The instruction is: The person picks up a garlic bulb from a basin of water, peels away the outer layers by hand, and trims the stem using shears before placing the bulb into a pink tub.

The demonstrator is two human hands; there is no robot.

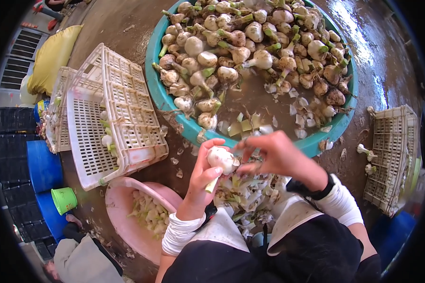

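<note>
A white garlic bulb [221,159] with a short green stem sits in my left hand [204,177], fingers closed around it. Close to the bulb's right side is my right hand [281,158], its fingers curled and blurred by motion. Whether it pinches anything cannot be made out. Just beyond my hands stands a large teal tub [156,89], heaped with unpeeled, stemmed garlic bulbs [241,54] above murky water with loose peels. Below my hands, between my knees, lies a pile of garlic peels [252,195].
A pink basin [120,207] with peeled garlic leans at the lower left. White plastic crates stand at left [132,104] and right [392,155]. Farther left are a green bucket [64,200], blue containers [43,165] and a yellow sack [56,59]. Another person's leg [82,259] shows lower left.
</note>
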